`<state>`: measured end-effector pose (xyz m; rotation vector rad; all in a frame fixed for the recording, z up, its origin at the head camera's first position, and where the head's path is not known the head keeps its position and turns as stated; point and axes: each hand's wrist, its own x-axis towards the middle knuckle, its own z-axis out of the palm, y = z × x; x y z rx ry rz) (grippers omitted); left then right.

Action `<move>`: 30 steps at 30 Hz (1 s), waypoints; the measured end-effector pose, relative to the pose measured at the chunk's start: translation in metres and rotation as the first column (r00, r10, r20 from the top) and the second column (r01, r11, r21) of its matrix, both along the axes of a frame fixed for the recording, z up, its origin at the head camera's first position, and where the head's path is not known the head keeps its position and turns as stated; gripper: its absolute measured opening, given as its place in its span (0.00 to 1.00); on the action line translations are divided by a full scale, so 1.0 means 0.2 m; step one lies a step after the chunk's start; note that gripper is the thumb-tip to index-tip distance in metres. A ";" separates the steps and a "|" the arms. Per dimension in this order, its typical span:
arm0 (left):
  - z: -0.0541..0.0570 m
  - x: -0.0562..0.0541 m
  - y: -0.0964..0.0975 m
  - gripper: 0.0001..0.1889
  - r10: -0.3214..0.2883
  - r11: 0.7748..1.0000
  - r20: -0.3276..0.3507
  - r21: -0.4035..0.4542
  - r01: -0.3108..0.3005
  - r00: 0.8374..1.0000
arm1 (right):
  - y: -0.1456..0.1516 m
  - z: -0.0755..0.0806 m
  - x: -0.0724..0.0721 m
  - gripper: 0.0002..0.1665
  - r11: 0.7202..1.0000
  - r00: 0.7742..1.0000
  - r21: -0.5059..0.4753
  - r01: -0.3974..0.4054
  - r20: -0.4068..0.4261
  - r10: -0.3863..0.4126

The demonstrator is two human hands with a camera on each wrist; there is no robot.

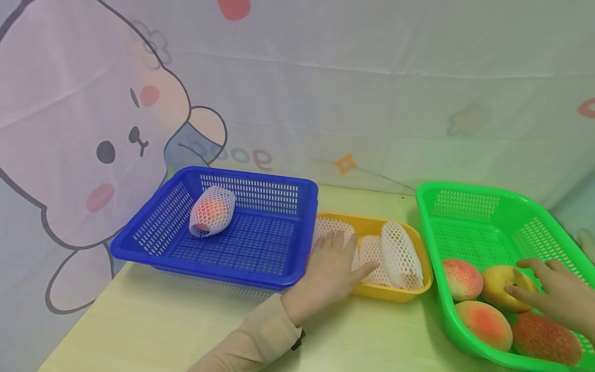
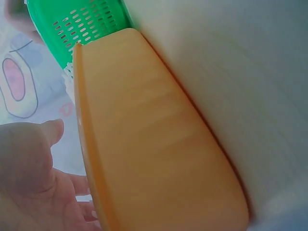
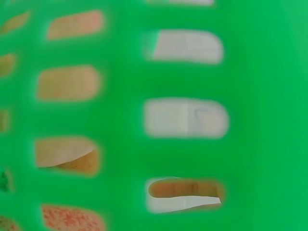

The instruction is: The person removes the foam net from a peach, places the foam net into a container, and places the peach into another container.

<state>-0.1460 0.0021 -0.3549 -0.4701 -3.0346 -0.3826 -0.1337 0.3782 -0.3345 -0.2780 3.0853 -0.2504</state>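
Note:
My left hand (image 1: pixel 332 263) reaches over the yellow basket (image 1: pixel 395 294), its fingers stretched out on a white foam net sleeve (image 1: pixel 335 226) at the basket's left end. Two more foam net sleeves, one of them (image 1: pixel 401 256) standing out clearly, lie to the right of the thumb. In the left wrist view the palm is beside the basket's rim. Over the green basket (image 1: pixel 465 237), my right hand (image 1: pixel 555 294) has thumb and fingers spread at a yellow fruit (image 1: pixel 499 284). The right wrist view is mostly filled by the basket's slotted wall.
Around the yellow fruit lie a speckled peach (image 1: pixel 462 279), a larger peach (image 1: pixel 485 325) and a rough reddish-brown fruit (image 1: pixel 546 338). At left, a blue basket (image 1: pixel 260 279) holds a net-wrapped peach (image 1: pixel 213 211). A printed cloth (image 1: pixel 325 103) hangs behind the table (image 1: pixel 153 320).

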 end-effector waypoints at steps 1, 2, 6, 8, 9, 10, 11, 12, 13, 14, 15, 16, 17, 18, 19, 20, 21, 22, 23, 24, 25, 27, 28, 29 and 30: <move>0.00 0.00 0.00 0.40 -0.001 1.000 -0.003 0.001 0.001 1.000 | 0.00 0.00 0.00 0.43 1.000 1.000 0.002 0.000 -0.001 0.000; 0.01 0.00 0.00 0.40 -0.003 1.000 -0.005 0.001 0.003 1.000 | 0.00 0.00 0.00 0.43 1.000 1.000 0.003 0.001 -0.001 -0.001; 0.02 0.01 0.00 0.40 -0.015 1.000 -0.018 -0.007 0.015 1.000 | -0.01 0.00 0.01 0.43 1.000 1.000 0.006 0.009 0.002 -0.009; 0.03 0.01 0.00 0.40 -0.023 1.000 -0.022 -0.011 0.023 0.999 | 0.00 0.00 0.01 0.43 1.000 1.000 0.010 0.015 0.007 -0.016; 0.03 0.02 0.00 0.40 -0.026 1.000 -0.022 -0.013 0.026 0.999 | 0.00 0.00 0.01 0.44 1.000 1.000 0.013 0.017 0.006 -0.018; 0.03 0.02 0.00 0.40 -0.030 0.999 -0.022 -0.016 0.029 0.999 | 0.00 -0.01 0.01 0.44 1.000 1.000 0.017 0.020 0.008 -0.020; 0.04 0.02 0.00 0.40 -0.033 0.999 -0.022 -0.018 0.033 0.999 | 0.00 -0.01 0.01 0.44 1.000 1.000 0.019 0.022 0.011 -0.022; 0.04 0.02 0.00 0.40 -0.036 0.999 -0.022 -0.020 0.035 0.999 | 0.00 -0.01 0.01 0.44 0.999 1.000 0.021 0.024 0.016 -0.025; 0.04 0.02 0.00 0.40 -0.037 0.999 -0.021 -0.021 0.037 0.999 | 0.00 -0.01 0.01 0.44 0.999 0.999 0.023 0.027 0.020 -0.027; 0.04 0.02 0.00 0.40 -0.039 0.999 -0.020 -0.020 0.039 0.999 | 0.00 -0.01 0.01 0.44 0.999 0.999 0.023 0.028 0.026 -0.028; 0.04 0.02 0.00 0.40 -0.039 0.999 -0.019 -0.020 0.038 0.999 | 0.00 -0.01 0.01 0.44 0.999 0.999 0.023 0.027 0.030 -0.028; 0.04 0.03 0.00 0.40 -0.040 0.999 -0.017 -0.018 0.040 0.999 | 0.00 -0.01 0.01 0.44 0.999 0.999 0.019 0.026 0.035 -0.027; 0.04 0.03 0.00 0.40 -0.041 0.999 -0.016 -0.018 0.040 0.999 | 0.00 -0.01 0.01 0.44 1.000 0.999 0.015 0.024 0.038 -0.024; 0.04 0.03 0.00 0.40 -0.041 0.999 -0.014 -0.015 0.041 0.999 | 0.00 -0.01 0.01 0.44 1.000 0.999 0.012 0.020 0.042 -0.020; 0.04 0.03 0.00 0.40 -0.042 0.999 -0.013 -0.015 0.042 0.999 | 0.00 -0.01 0.02 0.43 1.000 0.999 0.008 0.017 0.045 -0.017; 0.04 0.03 0.00 0.40 -0.043 0.999 -0.013 -0.015 0.043 0.999 | -0.01 -0.01 0.02 0.43 1.000 0.999 0.005 0.013 0.049 -0.013; 0.04 0.03 0.00 0.40 -0.045 0.999 -0.015 -0.016 0.045 0.999 | -0.01 -0.01 0.02 0.43 1.000 0.999 0.003 0.011 0.053 -0.011; 0.04 0.03 0.00 0.40 -0.047 0.999 -0.016 -0.015 0.047 0.999 | -0.01 -0.01 0.02 0.42 1.000 0.998 0.000 0.009 0.057 -0.009; 0.04 0.03 0.00 0.40 -0.052 0.999 -0.019 -0.015 0.052 0.998 | -0.01 -0.01 0.02 0.43 1.000 0.998 0.000 0.008 0.059 -0.008; 0.04 0.03 0.00 0.40 -0.059 0.998 -0.025 -0.016 0.058 0.998 | 0.00 -0.01 0.02 0.42 1.000 0.998 -0.002 0.006 0.060 -0.005; 0.04 0.03 0.01 0.39 -0.064 0.998 -0.030 -0.017 0.064 0.997 | 0.00 -0.01 0.02 0.42 1.000 0.998 -0.003 0.006 0.060 -0.006; 0.04 0.03 0.01 0.39 -0.078 0.997 -0.036 -0.016 0.078 0.996 | 0.00 -0.02 0.03 0.42 1.000 0.999 -0.005 0.003 0.055 -0.003; 0.04 0.03 0.01 0.39 -0.084 0.996 -0.036 -0.018 0.083 0.996 | 0.00 -0.02 0.03 0.42 1.000 0.999 -0.007 0.000 0.049 0.001; 0.04 0.04 0.01 0.39 -0.089 0.996 -0.039 -0.020 0.089 0.995 | 0.00 -0.02 0.03 0.42 1.000 0.999 -0.009 -0.002 0.045 0.003; 0.04 0.04 0.01 0.39 -0.093 0.995 -0.042 -0.026 0.092 0.995 | 0.00 -0.02 0.03 0.41 1.000 0.999 -0.012 -0.003 0.044 0.004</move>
